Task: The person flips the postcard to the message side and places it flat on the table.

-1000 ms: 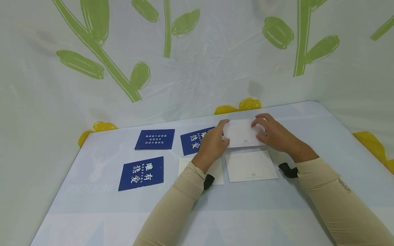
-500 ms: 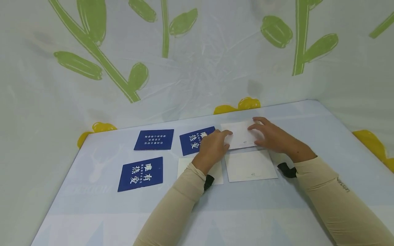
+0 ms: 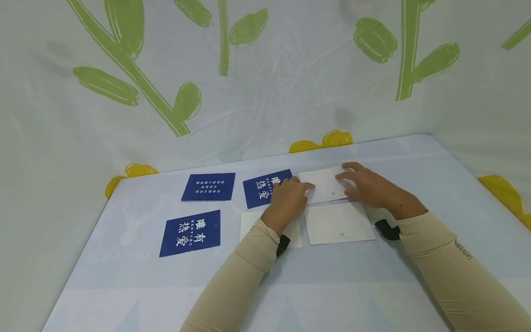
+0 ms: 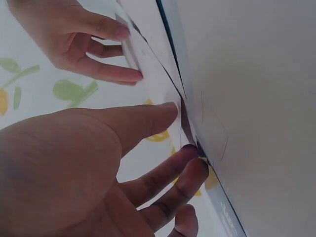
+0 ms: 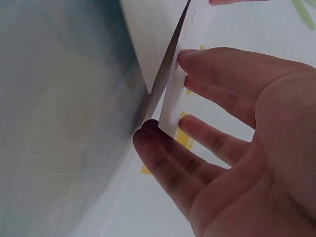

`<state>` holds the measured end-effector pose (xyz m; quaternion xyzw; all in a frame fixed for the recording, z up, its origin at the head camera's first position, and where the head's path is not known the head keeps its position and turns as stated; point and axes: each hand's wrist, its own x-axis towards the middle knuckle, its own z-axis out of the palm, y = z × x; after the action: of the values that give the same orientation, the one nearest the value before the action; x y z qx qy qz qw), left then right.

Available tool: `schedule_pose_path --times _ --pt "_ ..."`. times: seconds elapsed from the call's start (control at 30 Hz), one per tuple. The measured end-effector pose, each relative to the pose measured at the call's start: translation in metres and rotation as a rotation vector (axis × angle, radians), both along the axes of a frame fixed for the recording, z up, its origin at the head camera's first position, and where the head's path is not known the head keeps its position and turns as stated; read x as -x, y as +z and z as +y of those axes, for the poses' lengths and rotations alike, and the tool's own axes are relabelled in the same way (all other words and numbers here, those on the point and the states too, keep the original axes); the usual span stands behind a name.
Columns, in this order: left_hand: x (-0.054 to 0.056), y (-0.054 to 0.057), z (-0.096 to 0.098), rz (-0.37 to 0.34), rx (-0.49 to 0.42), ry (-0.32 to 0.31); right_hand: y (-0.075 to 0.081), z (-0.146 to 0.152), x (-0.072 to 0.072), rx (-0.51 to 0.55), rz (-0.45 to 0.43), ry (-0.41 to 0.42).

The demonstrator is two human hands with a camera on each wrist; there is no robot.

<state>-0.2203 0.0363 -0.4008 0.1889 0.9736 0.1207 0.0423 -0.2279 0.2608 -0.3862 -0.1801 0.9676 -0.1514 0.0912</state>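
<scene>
A white card [image 3: 322,185] with a small print near its front edge lies at the back right of the table. My left hand [image 3: 287,203] reaches its left end, the index finger extended onto the card. At the right end, the thumb and fingers of my right hand [image 3: 368,186] are spread and touch the card. In the right wrist view a dark gap shows under the card's edge [image 5: 173,101]. A second white card [image 3: 339,224] lies in front of it. A further pale card [image 3: 250,225] is partly covered by my left forearm.
Blue cards with white characters lie to the left: one card [image 3: 259,189] beside my left hand, a card [image 3: 208,186] at the back and a card [image 3: 191,233] in front. Behind the table [image 3: 137,276] stands a pale wall sheet [image 3: 274,106] with green leaves.
The white card has come down onto the table and slightly nearer. My left hand has gone from holding its left end to touching it with the index finger; my right hand has lowered slightly.
</scene>
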Motion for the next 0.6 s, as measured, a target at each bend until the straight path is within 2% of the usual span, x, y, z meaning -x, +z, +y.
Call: schedule_pose_path --times 0.23,0.43,0.6 --pt "-0.0028 0.0002 0.0015 0.004 0.054 -0.007 -0.0024 -0.0012 -0.0022 -0.019 -0.003 -0.009" --pt "-0.0029 -0.0003 0.0024 0.048 0.090 -0.015 -0.0020 -0.0034 -0.0028 -0.033 0.024 -0.019" --pt "-0.0040 -0.0004 0.0020 0.044 0.103 -0.018 -0.0050 -0.0042 -0.0018 -0.054 0.039 -0.012"
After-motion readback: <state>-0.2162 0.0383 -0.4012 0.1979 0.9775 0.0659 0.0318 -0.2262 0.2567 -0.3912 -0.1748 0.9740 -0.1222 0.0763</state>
